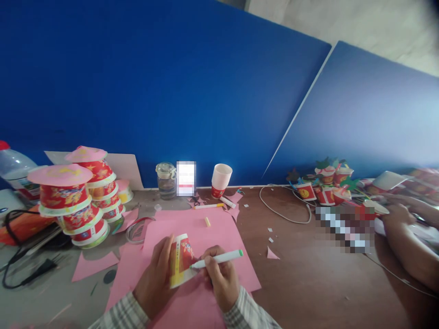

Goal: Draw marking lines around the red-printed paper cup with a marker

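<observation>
My left hand (157,275) is wrapped around a red and yellow printed paper cup (180,261), tilted with its wide white rim toward me. Between the fingers of my right hand (221,278) is a white marker (219,259) with a green end; its tip is at the cup's side near the rim. Pink paper sheets (240,269) lie under both hands. A small pale yellow marker cap (207,222) rests on the paper beyond the cup. Farther back lie a white and yellow marker (209,206) and a short white one (227,202).
Stacked cups with pink paper tops (60,176) stand at left, near a bottle (17,164) and cables. Behind the paper are a lidded glass jar (167,183) and nested paper cups (221,178). Decorated cups (325,194) and another person's hands (398,219) are at right.
</observation>
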